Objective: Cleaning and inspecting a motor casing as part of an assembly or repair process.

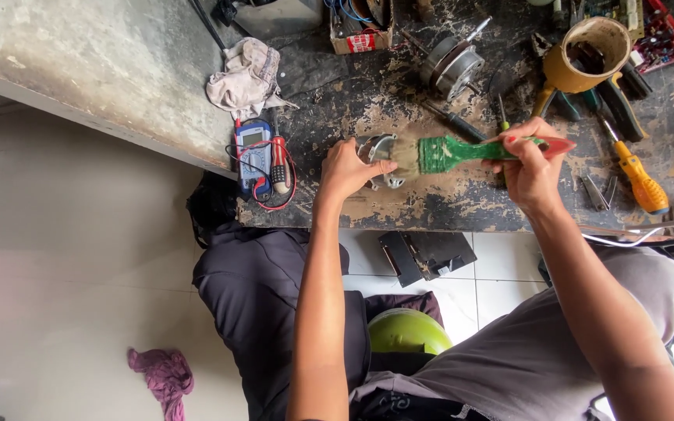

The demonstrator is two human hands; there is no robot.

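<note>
My left hand [350, 170] grips a small grey metal motor housing [377, 146] on the worn dark workbench [431, 204]. My right hand [530, 162] holds a green-handled paintbrush [462, 150] with a red tip. The brush's dusty bristles [406, 156] rest against the metal housing. Part of the housing is hidden under my left fingers.
A blue multimeter [253, 156] with red leads lies left of my left hand, below a crumpled rag [245, 76]. A motor rotor [452, 64], screwdrivers [640, 181], pliers and a yellow cup of tools [587, 54] lie at the back right. A green round object [407, 331] sits by my legs.
</note>
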